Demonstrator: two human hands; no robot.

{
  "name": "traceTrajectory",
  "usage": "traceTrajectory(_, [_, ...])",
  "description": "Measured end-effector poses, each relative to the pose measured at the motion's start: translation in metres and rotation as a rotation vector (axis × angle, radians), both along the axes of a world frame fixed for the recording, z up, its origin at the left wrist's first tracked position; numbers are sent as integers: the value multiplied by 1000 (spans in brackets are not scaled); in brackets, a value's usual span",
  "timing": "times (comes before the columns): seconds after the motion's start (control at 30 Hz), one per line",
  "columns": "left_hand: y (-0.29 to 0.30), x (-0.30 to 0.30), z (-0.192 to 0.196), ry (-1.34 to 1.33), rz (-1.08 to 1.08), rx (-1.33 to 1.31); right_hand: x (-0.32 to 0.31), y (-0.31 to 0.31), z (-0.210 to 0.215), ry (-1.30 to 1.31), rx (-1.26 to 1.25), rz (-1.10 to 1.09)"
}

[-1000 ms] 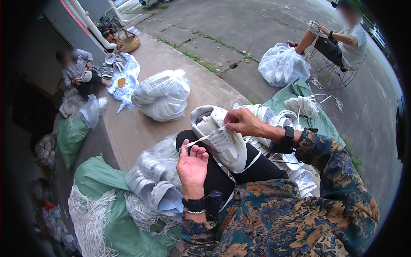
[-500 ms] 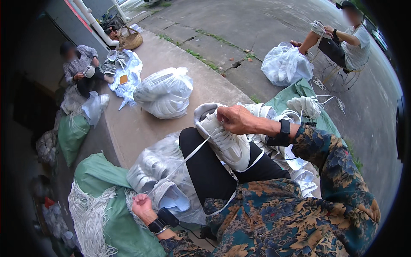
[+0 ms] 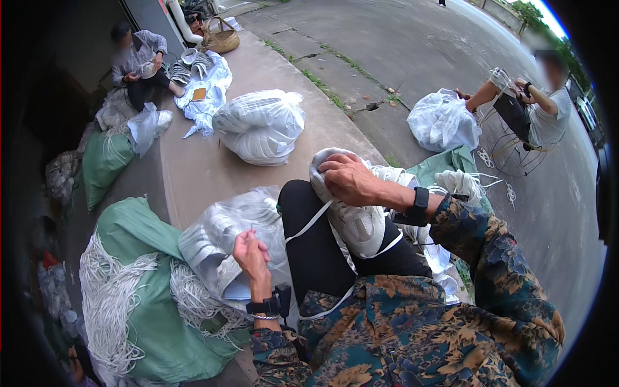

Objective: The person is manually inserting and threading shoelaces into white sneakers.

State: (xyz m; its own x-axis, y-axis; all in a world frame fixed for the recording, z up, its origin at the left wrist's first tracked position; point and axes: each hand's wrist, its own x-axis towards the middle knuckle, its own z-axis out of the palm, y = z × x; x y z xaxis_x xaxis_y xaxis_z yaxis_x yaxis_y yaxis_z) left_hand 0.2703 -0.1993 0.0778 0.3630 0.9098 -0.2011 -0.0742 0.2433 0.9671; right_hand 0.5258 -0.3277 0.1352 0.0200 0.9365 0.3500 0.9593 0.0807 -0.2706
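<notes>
Lacing a shoe (image 3: pixel 365 231), apparently mid-step; it rests on the wearer's legs (image 3: pixel 314 264). Right hand (image 3: pixel 348 180) curls over its opening; exact pinch hidden. Left hand (image 3: pixel 252 253) sits apart, fingers bent; cannot tell whether it grasps anything. Lace (image 3: pixel 311 221) trails leftward; next move likely calls for drawing it snug.

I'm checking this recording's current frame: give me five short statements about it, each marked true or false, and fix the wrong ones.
1. The right hand is on the shoe. True.
2. Both hands touch the shoe. False: the left hand is apart from it, seen against the clear bag.
3. White laces lie on the lower-left green sack. True.
4. The basket stands beside that sack. False: the basket is far off, near a white pipe.
5. The person at far right is standing. False: that person is seated.
</notes>
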Motion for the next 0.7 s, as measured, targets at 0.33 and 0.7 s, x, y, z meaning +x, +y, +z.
traceTrajectory(0.33, [-41,109,25,361,-395,672,10,-10,-4,207,-14,2])
traceTrajectory(0.7, [-57,114,38,512,-328,882,2,-11,1,211,18,-22])
